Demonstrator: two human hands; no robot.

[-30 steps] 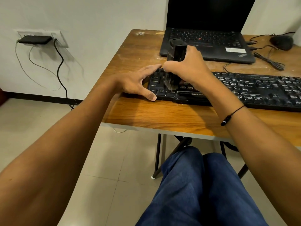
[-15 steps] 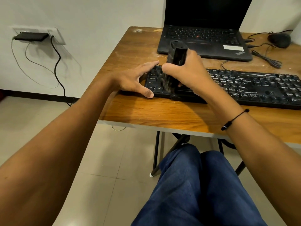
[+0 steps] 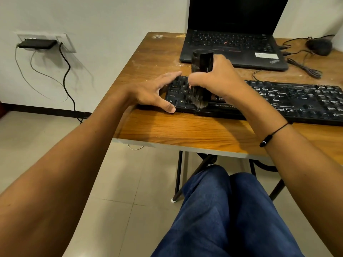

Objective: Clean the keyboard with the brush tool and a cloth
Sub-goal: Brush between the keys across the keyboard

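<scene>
A black keyboard point(image 3: 297, 101) with dusty white marks on its keys lies across the wooden table point(image 3: 185, 127). My right hand point(image 3: 217, 78) grips a black brush tool point(image 3: 202, 62) held upright, its grey bristles pressed on the keys at the keyboard's lower left, near the front edge. My left hand point(image 3: 156, 91) rests spread at the keyboard's left end, thumb on the front corner and fingers along the back corner, holding it still. No cloth is in view.
An open black laptop point(image 3: 232, 47) stands behind the keyboard. A black mouse point(image 3: 319, 45) and loose cables lie at the back right. A wall socket point(image 3: 46, 42) with a dark device and hanging wires is at the left. My legs are below the table's front edge.
The brush bristles have swept a little toward the keyboard's front edge. My left hand stays at the left end. The camera view has shifted slightly.
</scene>
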